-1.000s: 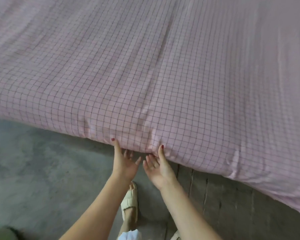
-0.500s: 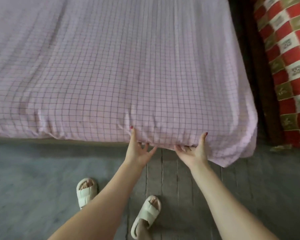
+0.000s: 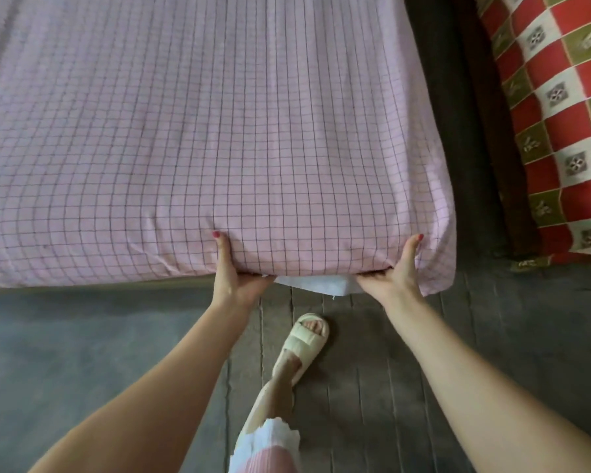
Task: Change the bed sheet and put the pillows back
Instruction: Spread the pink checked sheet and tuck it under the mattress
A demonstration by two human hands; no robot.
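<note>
Hands, left hand [image 3: 234, 281] and right hand [image 3: 394, 276], grip pink checked sheet [image 3: 219, 138] edge

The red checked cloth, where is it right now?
In the head view, the red checked cloth lies at the far right, past a dark gap beside the pink sheet.

Pink grid-check bed sheet [image 3: 202, 131] spread flat over mattress, draped over near edge; corner hangs loose beside white underlayer [image 3: 316, 286] showing below that edge.
</note>
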